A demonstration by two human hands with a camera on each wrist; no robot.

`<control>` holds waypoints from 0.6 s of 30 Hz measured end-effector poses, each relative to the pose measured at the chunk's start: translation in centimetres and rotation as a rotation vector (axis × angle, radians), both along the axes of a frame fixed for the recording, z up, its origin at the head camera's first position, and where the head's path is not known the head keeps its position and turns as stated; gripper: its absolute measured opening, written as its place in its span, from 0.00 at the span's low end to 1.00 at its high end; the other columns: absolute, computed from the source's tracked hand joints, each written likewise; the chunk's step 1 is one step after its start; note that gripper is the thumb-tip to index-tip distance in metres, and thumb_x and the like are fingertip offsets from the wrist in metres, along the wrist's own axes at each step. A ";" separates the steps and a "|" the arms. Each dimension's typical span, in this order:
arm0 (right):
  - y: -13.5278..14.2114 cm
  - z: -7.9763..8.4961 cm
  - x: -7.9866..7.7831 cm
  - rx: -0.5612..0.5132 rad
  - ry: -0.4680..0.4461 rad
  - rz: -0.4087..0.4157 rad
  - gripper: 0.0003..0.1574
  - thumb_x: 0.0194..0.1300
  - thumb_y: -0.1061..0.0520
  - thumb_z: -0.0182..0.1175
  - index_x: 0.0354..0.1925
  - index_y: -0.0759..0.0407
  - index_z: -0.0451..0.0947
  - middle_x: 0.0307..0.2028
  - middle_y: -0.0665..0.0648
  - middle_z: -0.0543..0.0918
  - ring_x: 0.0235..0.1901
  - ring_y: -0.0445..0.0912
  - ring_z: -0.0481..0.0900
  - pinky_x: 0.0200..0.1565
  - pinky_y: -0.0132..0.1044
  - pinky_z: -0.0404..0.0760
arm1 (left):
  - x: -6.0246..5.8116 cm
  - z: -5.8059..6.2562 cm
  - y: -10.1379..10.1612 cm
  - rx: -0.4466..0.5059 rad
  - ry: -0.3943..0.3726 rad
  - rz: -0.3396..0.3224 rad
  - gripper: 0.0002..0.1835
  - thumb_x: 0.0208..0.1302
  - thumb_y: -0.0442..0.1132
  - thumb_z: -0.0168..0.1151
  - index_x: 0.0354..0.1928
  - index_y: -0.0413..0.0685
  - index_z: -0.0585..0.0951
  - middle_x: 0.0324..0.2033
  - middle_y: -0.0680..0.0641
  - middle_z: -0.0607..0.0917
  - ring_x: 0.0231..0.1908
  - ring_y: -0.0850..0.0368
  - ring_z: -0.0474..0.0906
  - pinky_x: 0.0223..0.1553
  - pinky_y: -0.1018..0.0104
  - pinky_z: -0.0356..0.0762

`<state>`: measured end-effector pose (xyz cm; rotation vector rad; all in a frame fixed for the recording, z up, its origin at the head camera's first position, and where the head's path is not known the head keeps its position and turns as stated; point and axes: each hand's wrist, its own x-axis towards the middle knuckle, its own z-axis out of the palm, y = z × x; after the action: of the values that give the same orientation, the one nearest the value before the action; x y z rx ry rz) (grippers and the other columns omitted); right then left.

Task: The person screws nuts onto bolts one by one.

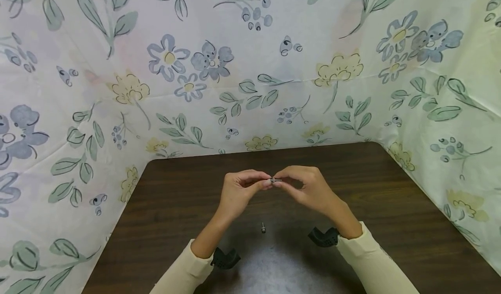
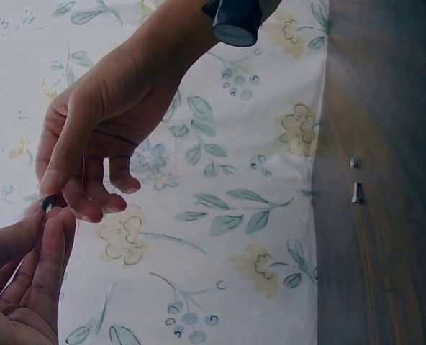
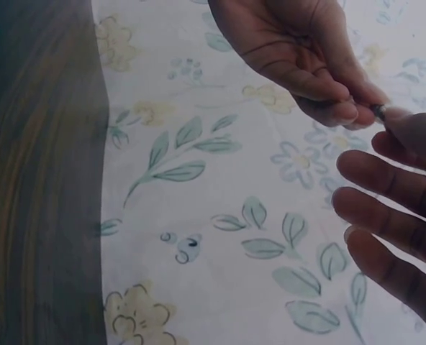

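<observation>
Above the table, both hands meet at a small metal bolt (image 1: 275, 180), which lies roughly level between them. My left hand (image 1: 240, 192) pinches one end between thumb and fingertips. From the other side, my right hand (image 1: 309, 187) pinches it with thumb and index finger. In the right wrist view the other fingers of the right hand (image 3: 393, 194) are spread away from the small dark piece (image 3: 378, 110) at the fingertips. Fingers hide most of the bolt, so whether a nut is on it is hard to tell.
On the dark wooden table (image 1: 188, 198), nearer the body, lies another bolt (image 2: 356, 192) with a small nut-like piece (image 2: 354, 163) by its end. Flower-patterned cloth (image 1: 250, 68) stands behind the table and along its sides. Black wrist mounts (image 1: 324, 237) sit under both wrists.
</observation>
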<state>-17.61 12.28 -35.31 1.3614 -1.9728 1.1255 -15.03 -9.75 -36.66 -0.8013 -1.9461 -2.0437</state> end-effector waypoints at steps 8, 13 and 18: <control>0.0 -0.1 0.1 0.015 -0.026 0.001 0.10 0.62 0.66 0.71 0.41 0.55 0.87 0.36 0.48 0.88 0.31 0.37 0.83 0.33 0.28 0.83 | 0.0 -0.2 0.0 -0.004 -0.003 0.002 0.05 0.63 0.27 0.69 0.40 0.35 0.88 0.36 0.38 0.89 0.35 0.51 0.89 0.39 0.56 0.89; 0.1 0.0 0.0 0.048 -0.037 -0.041 0.07 0.64 0.62 0.70 0.41 0.54 0.87 0.37 0.47 0.88 0.33 0.36 0.83 0.33 0.30 0.84 | -0.1 0.0 0.1 -0.001 0.000 0.005 0.05 0.63 0.28 0.69 0.40 0.35 0.88 0.36 0.38 0.89 0.35 0.50 0.89 0.39 0.56 0.89; 0.1 0.2 0.0 0.032 -0.023 -0.059 0.18 0.56 0.67 0.75 0.46 0.59 0.86 0.39 0.51 0.89 0.32 0.38 0.83 0.34 0.27 0.83 | -0.1 0.1 0.0 0.002 0.001 0.010 0.05 0.63 0.27 0.69 0.40 0.34 0.88 0.36 0.39 0.89 0.35 0.50 0.89 0.40 0.55 0.89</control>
<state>-17.59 12.42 -35.13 1.3035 -2.0422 1.0918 -15.15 -9.70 -36.52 -0.7903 -1.9426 -2.0388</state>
